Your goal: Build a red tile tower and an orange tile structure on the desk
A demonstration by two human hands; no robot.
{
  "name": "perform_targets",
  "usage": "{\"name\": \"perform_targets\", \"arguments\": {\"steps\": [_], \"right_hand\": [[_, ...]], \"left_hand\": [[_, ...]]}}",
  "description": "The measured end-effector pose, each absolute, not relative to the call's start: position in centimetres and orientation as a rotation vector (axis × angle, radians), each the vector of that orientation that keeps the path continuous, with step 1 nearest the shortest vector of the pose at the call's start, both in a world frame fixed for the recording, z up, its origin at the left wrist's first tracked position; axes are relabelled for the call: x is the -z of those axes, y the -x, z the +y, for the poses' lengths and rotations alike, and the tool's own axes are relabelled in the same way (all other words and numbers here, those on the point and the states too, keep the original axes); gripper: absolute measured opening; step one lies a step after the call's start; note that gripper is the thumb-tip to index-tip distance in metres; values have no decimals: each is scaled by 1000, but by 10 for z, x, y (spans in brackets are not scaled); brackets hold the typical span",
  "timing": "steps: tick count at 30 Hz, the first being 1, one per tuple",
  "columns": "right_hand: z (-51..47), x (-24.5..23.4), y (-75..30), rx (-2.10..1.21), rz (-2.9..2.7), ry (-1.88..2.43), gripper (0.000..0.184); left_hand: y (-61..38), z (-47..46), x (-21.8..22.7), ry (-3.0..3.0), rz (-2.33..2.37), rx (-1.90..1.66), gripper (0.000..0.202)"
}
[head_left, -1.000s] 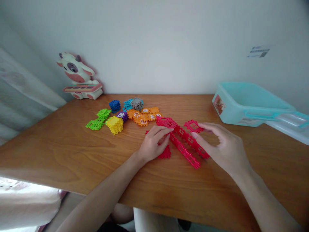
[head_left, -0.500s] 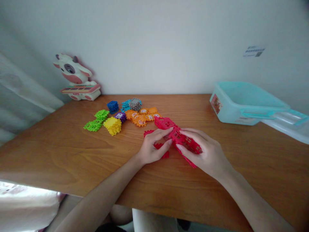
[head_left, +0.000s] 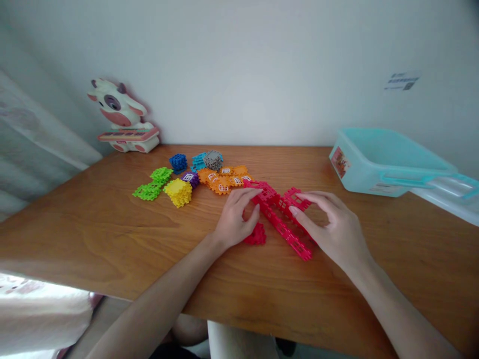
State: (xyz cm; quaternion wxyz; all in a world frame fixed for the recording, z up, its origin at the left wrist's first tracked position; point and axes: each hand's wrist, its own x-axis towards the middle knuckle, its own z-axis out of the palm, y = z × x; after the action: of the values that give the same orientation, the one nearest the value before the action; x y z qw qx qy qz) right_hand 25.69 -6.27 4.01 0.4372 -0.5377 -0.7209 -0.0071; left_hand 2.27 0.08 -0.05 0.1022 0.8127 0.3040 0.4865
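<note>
My left hand (head_left: pixel 236 219) has thumb and index finger on the far left end of a joined structure of red interlocking building tiles (head_left: pixel 286 232). Its long side strip runs down toward the table's front. In my right hand (head_left: pixel 335 227), thumb and index finger hold a red square lattice tile (head_left: pixel 294 198) at the structure's right side. Whether that tile is joined to the rest I cannot tell. Loose red tiles (head_left: pixel 257 234) lie below my left hand, partly hidden by it.
Orange window tiles (head_left: pixel 224 178), a yellow stack (head_left: pixel 178 193), green tiles (head_left: pixel 153 184), a purple stack (head_left: pixel 193 179), and blue (head_left: pixel 178 163) and grey (head_left: pixel 213 160) stacks lie behind. A cow toy (head_left: pixel 127 119) stands back left, a turquoise bin (head_left: pixel 389 154) back right.
My right hand has shifted from the structure's near end up to a square tile, which now stands apart from the long strip. My left hand's thumb and index finger have spread slightly.
</note>
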Motion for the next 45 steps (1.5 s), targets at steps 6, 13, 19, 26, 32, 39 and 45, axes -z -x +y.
{"name": "perform_targets", "arguments": {"steps": [6,13,19,26,32,39,45], "right_hand": [[-60,-40,-263,67,-1719,1388,25],[-57,-41,-269,-67,-1558,1427,27],[-56,-40,-274,-67,-1506,1471,30],[-58,-45,-275,-59,-1513,1500,27],[-59,-45,-275,-66,-1509,1521,29],[-59,-42,-274,-135,-1448,1481,30],[-58,-37,-275,-158,-1471,1479,30]], "left_hand": [[-19,5,5,-2495,983,-1331,43],[-18,5,5,-2565,931,-1203,43],[-18,4,5,-2589,873,-1201,37],[-19,3,6,-2612,807,-1212,32],[-20,2,3,-2615,779,-1206,29],[-20,1,2,-2620,776,-1184,27],[-20,1,2,-2619,789,-1154,28]]}}
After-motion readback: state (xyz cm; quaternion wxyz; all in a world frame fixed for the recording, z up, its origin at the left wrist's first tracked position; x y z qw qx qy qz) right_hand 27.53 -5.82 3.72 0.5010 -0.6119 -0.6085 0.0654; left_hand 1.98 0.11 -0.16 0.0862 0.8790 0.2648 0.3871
